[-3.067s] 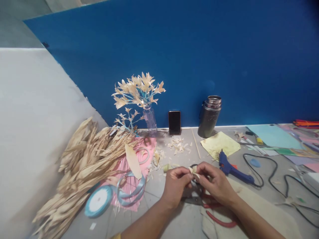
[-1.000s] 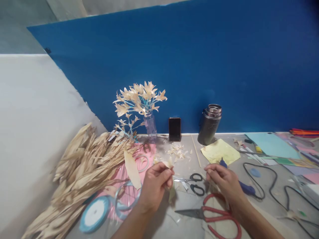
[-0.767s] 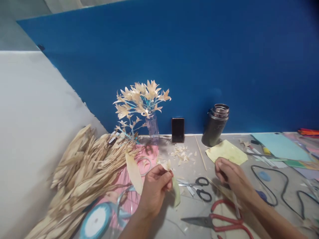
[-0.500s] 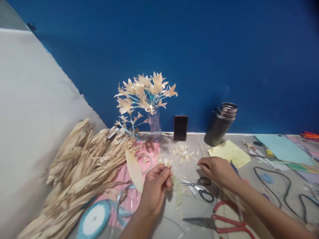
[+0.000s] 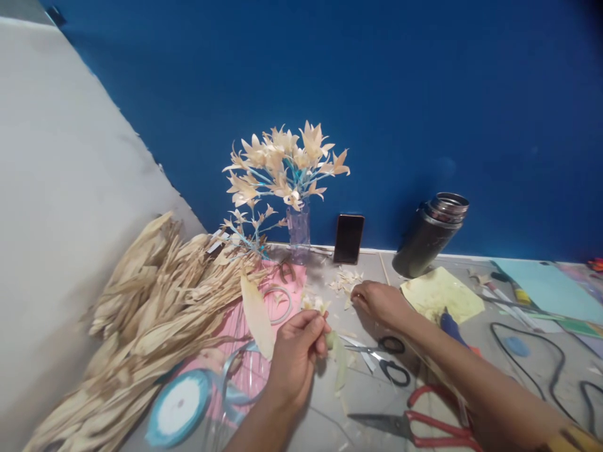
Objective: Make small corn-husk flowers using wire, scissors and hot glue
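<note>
My left hand [image 5: 301,342] is closed, thumb against fingers, on a small pale corn-husk flower [image 5: 315,306] whose petals stick up above the fingertips. At the near right edge of a heap of small cut husk petals [image 5: 345,279], my right hand [image 5: 377,302] has its fingers curled together and pointing down. Whatever lies between those fingertips is hidden. Below the hands lie black-handled scissors [image 5: 389,361], beside a pale green husk strip [image 5: 338,364]. A long cream husk piece [image 5: 257,317] stands just left of my left hand.
Dried corn husks [image 5: 155,314] fill the left side, with a roll of blue ribbon [image 5: 181,408] in front. A clear vase [image 5: 299,235] of husk flowers, a phone [image 5: 348,238] and a dark flask [image 5: 428,235] stand by the wall. Red-handled scissors [image 5: 438,427] and a blue glue gun [image 5: 450,326] lie right.
My right hand has moved left to the petal heap. My left hand keeps its hold on the flower. The whole view has shifted slightly.
</note>
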{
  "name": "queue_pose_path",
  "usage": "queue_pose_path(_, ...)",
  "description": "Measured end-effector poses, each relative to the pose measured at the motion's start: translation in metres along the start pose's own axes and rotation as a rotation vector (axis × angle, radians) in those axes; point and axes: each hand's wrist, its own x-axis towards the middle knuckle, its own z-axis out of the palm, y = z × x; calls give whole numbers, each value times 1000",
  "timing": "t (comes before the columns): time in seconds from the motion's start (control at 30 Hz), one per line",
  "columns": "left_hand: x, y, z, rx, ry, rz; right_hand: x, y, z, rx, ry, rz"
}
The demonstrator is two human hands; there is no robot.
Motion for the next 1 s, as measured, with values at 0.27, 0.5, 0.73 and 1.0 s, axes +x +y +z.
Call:
queue_pose_path(0.27,-2,-1,1,-7,-14,-26,18,-4,11,-18,-4,8)
queue_pose_path(0.5,4,-3,-2,-116,-7,-111,11,0,6,26,170,-14)
queue_pose_path(0.73,1,-8,13,-229,-5,-258,-55,-5,-4,28,786,-436)
queue_pose_path(1.0,-30,-32,53,-71,-177,-312,-120,7,8,34,900,-560)
